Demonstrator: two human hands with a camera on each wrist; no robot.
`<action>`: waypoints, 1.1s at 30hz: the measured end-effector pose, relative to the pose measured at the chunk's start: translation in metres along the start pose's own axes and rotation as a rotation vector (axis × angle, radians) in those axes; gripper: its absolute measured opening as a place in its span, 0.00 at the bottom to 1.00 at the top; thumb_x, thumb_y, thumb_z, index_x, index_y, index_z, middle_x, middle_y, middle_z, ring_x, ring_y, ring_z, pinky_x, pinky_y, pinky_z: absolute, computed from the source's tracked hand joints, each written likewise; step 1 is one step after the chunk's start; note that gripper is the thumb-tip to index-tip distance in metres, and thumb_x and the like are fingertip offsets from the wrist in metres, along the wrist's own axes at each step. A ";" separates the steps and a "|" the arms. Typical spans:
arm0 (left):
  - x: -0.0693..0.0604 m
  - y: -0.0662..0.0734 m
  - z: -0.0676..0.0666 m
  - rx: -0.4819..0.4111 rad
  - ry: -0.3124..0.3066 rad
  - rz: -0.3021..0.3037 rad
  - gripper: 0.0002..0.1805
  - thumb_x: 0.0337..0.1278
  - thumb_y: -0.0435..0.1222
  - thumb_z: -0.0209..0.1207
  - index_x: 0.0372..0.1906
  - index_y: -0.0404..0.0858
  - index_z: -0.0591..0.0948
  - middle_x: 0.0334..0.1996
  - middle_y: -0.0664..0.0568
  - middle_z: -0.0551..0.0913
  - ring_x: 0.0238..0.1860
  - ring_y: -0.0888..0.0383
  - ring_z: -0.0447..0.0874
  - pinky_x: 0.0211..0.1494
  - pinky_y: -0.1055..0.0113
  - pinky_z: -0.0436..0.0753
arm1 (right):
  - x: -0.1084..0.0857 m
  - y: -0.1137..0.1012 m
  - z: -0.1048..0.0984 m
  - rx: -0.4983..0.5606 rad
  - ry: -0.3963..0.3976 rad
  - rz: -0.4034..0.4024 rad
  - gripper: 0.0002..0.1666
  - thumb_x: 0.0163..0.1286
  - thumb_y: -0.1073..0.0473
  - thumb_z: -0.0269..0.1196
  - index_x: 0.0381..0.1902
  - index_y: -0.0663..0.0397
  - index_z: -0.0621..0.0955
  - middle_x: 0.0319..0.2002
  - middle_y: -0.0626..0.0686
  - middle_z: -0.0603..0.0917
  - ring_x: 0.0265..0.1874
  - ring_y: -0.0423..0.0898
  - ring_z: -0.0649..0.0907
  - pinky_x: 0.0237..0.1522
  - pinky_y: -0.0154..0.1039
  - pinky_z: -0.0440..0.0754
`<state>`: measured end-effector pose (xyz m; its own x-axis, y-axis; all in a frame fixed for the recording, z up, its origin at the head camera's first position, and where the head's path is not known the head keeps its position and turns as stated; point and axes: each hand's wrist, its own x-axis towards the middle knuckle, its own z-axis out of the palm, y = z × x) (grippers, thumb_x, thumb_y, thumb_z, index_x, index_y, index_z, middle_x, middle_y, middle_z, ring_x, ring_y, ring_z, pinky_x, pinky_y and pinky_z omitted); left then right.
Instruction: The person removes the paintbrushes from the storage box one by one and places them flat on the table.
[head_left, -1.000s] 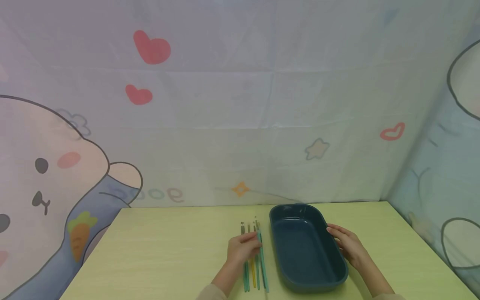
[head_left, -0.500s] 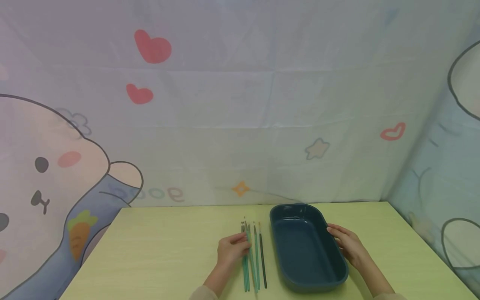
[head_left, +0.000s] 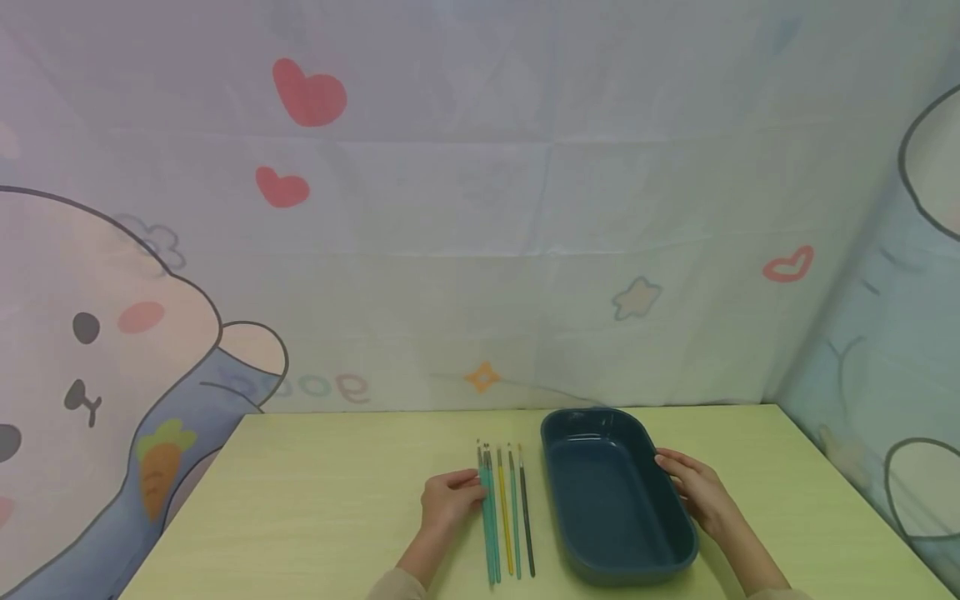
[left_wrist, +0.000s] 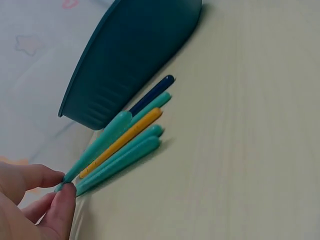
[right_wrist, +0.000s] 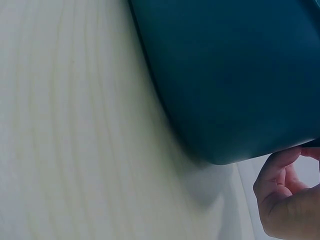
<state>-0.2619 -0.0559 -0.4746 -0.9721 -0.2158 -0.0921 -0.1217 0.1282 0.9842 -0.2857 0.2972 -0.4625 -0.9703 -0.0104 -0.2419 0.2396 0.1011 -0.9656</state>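
My left hand (head_left: 447, 504) pinches a teal-handled paintbrush (left_wrist: 102, 145) between thumb and fingers, at the left end of a row of brushes. In the left wrist view its handle end is raised over the others. Beside it lie more teal brushes (head_left: 515, 521), a yellow paintbrush (head_left: 505, 517) and a dark paintbrush (head_left: 527, 525), roughly parallel, bristles pointing away from me. To the right of them stands a deep blue rectangular dish (head_left: 615, 500) with rounded corners. My right hand (head_left: 701, 494) holds the dish's right rim, thumb and fingers at its edge.
The pale yellow-green wood-grain table (head_left: 337, 500) carries everything. Behind it hangs a printed cloth (head_left: 450, 208) with hearts and a cartoon animal, and the cloth continues along the right side. The dish stands close to the dark brush.
My left hand has moved left in steps, carrying a brush from over the row's right side to its left end. The right hand and the dish have stayed put.
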 end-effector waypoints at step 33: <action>0.005 -0.005 0.003 0.260 0.062 0.150 0.15 0.39 0.22 0.66 0.39 0.25 0.84 0.31 0.41 0.87 0.31 0.53 0.87 0.31 0.67 0.87 | 0.001 -0.001 -0.001 -0.018 0.001 0.000 0.39 0.70 0.47 0.58 0.69 0.65 0.63 0.47 0.45 0.82 0.39 0.37 0.83 0.40 0.36 0.85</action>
<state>-0.2669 -0.0548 -0.4799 -0.9700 -0.2335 0.0681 -0.0333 0.4049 0.9138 -0.2874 0.2977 -0.4618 -0.9702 -0.0095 -0.2421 0.2393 0.1188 -0.9636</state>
